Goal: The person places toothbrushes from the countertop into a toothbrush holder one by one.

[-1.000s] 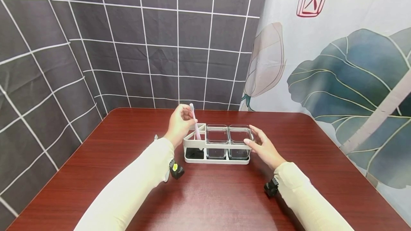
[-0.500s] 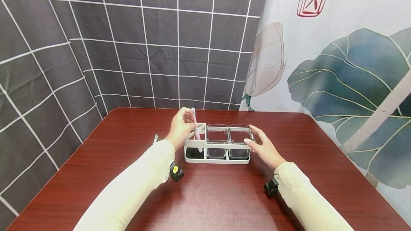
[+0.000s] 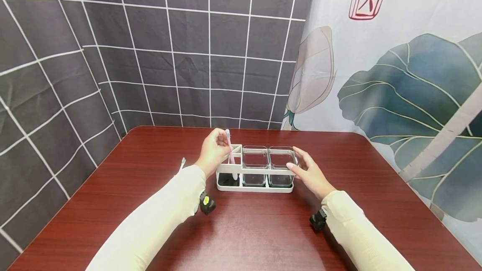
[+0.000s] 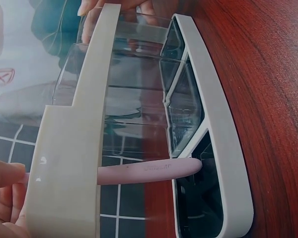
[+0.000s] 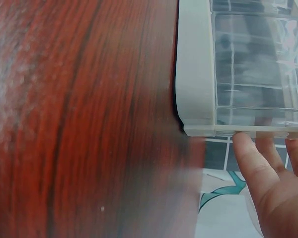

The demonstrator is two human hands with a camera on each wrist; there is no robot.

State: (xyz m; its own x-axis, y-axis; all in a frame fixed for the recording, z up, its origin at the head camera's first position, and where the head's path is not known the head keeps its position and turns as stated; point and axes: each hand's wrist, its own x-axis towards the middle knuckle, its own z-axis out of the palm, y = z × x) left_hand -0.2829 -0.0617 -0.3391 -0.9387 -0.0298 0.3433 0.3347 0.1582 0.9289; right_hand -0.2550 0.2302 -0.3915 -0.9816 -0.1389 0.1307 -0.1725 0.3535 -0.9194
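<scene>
My left hand (image 3: 214, 150) pinches a pale pink toothbrush (image 3: 232, 158) by its upper part, bristle head up and slightly tilted. Its handle (image 4: 149, 171) passes down through the left compartment of a white toothbrush holder (image 3: 226, 188); in the left wrist view the handle's end is at the black base pad (image 4: 201, 198), contact unclear. Two clear cups (image 3: 255, 158) sit side by side in the holder. At the right end, my right hand (image 3: 310, 175) holds the frame, thumb in front and fingers on the far side; fingertips (image 5: 242, 139) touch the end in the right wrist view.
A thin pale tip (image 3: 183, 162), like a brush head, shows on the table behind the left sleeve (image 3: 162, 212); the rest is hidden. The reddish-brown table (image 3: 256, 237) ends at a dark gridded cloth (image 3: 188, 70) and a flower-printed curtain (image 3: 399, 95).
My left hand has lowered the toothbrush, and its handle end now shows below the upper band near the base. My right hand and the holder have stayed almost in place.
</scene>
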